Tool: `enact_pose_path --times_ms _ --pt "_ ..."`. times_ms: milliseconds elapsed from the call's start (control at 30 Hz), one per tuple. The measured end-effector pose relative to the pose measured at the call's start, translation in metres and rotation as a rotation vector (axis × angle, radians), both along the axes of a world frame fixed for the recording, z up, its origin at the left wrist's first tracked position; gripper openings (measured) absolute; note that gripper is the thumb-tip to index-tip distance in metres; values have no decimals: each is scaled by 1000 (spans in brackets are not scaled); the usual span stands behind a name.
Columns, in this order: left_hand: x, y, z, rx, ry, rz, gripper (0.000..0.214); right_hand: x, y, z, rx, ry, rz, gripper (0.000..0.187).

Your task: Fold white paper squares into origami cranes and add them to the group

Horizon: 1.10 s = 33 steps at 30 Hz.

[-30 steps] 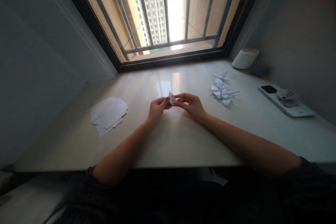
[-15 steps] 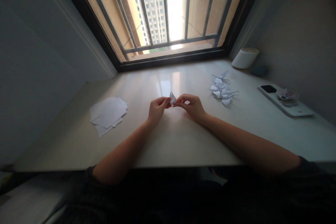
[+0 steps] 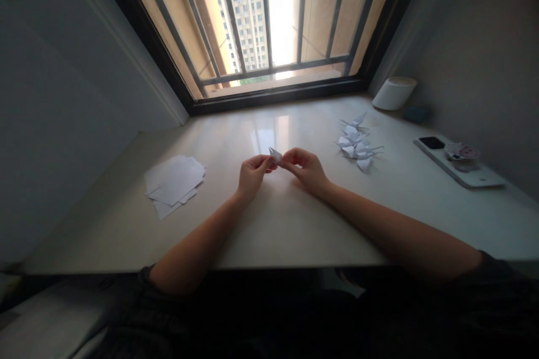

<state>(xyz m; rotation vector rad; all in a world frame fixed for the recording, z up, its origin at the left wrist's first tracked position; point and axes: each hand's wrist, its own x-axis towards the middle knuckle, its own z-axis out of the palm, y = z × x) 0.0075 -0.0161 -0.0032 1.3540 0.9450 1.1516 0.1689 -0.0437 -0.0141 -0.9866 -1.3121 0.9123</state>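
Note:
Between my hands, over the middle of the white table, is a small piece of folded white paper with a pointed tip aimed up and to the left. My left hand pinches its lower left side between thumb and fingers. From the other side my right hand grips its right edge, thumb and forefinger together. The fingertips cover the paper's lower part. To the left lies a loose stack of white paper sheets. Several folded paper cranes are heaped to the right.
A phone with a round grip on its back lies at the right. Behind it, a white cylindrical object and a small dark item sit by the wall. A barred window closes off the back.
The folded paper has tilted, its tip swinging to the left from nearly upright. My right fingers have risen slightly and closed in on its right side.

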Motion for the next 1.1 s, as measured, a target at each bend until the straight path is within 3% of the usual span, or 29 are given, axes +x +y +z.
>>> enact_pose_path --times_ms 200,433,800,967,1100 --pt "1 0 -1 -31 -50 -21 38 -1 -1 2 -18 85 -26 26" --pt "1 0 1 -48 -55 -21 37 -1 -4 5 -66 45 -51 30" --pt "2 0 0 -47 -7 -29 37 0 -8 5 102 -215 -207 26" --pt "1 -2 1 -38 18 -6 35 1 -7 5 92 -190 -158 34" --pt "0 -2 1 16 56 16 32 1 -1 1 -21 -36 -45 42"
